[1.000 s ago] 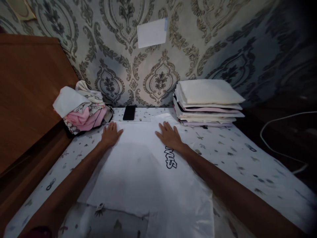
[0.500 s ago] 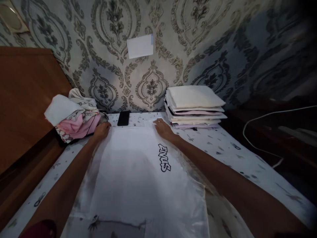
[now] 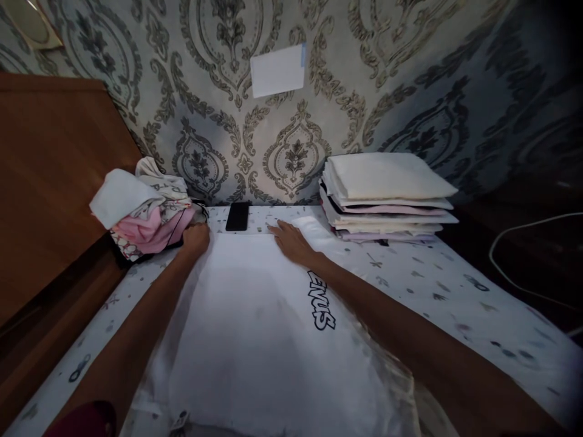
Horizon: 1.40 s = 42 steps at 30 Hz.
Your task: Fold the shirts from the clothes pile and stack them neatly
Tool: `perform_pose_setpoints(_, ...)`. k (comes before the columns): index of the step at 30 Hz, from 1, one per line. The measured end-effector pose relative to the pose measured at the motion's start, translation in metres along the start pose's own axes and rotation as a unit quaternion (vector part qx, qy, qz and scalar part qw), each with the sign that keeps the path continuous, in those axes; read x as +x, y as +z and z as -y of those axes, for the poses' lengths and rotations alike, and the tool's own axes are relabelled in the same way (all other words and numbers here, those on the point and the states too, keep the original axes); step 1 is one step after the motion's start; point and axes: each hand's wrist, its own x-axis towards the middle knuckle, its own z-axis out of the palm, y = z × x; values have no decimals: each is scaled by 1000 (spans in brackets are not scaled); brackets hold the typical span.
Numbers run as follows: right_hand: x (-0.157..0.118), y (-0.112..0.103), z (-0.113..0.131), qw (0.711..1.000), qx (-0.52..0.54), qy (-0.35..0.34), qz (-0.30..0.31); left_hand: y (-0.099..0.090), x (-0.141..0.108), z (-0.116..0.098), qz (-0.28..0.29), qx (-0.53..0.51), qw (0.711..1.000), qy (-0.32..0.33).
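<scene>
A folded white garment [image 3: 246,328] with black-outlined lettering lies flat in front of me, with a clear plastic bag [image 3: 396,388] showing around its sides and near end. At its far left corner, my left hand [image 3: 197,240] is closed, with the fingers curled over the edge of the plastic; the exact grip is partly hidden. My right hand [image 3: 294,243] rests palm down on the far right part of the garment, fingers stretched out toward the far edge. My right wrist covers the start of the lettering.
A black phone [image 3: 237,216] lies beyond the garment, near the wall. Crumpled pink and white clothes [image 3: 150,212] are heaped at the left beside a brown wooden panel [image 3: 54,176]. Folded cloths [image 3: 392,182] stand stacked at the back right. A white cable [image 3: 510,243] hangs at the right.
The view has shifted, so the scene sits further right. My right hand has moved left and inward from the far right corner onto the garment. My left hand stays at its corner.
</scene>
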Motion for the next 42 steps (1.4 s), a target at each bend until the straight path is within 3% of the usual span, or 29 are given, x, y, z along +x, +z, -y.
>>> perform_pose_setpoints(5,-11,-6,30,997,21,-68,-17,-7,-28,-24,-62,0,998,25)
perform_pose_setpoints(8,-22,-3,55,986,57,-157,14,2,-55,-36,-68,-86,976,188)
perform_pose_setpoints(10,-27,1,63,983,63,-164,52,14,-68,-37,-32,-135,944,300)
perform_pose_setpoints(11,-29,2,64,985,58,-146,66,20,-71,-34,-10,-138,936,323)
perform_pose_setpoints(16,-30,2,53,994,31,-62,86,36,-52,0,29,-75,968,236)
perform_pose_setpoints(19,-29,-2,48,994,23,-43,94,32,-37,15,40,-49,976,210)
perform_pose_setpoints(21,-30,-4,49,995,22,-34,94,27,-37,15,41,-38,980,192)
perform_pose_setpoints(25,-42,-1,60,997,32,-13,65,16,-72,-15,6,-35,990,136)
perform_pose_setpoints(28,-64,5,66,998,30,-27,40,16,-118,-44,18,-70,979,193)
perform_pose_setpoints(30,-80,8,60,999,26,-26,37,19,-144,-52,32,-86,967,236)
perform_pose_setpoints(32,-94,8,45,999,20,-6,32,22,-159,-44,39,-80,969,229)
perform_pose_setpoints(37,-117,-9,9,1000,2,19,17,16,-162,11,56,-36,988,137)
perform_pose_setpoints(39,-126,-18,12,999,-6,29,20,10,-165,23,61,-24,991,116)
perform_pose_setpoints(42,-146,-27,38,999,-4,32,26,4,-183,16,44,-23,992,113)
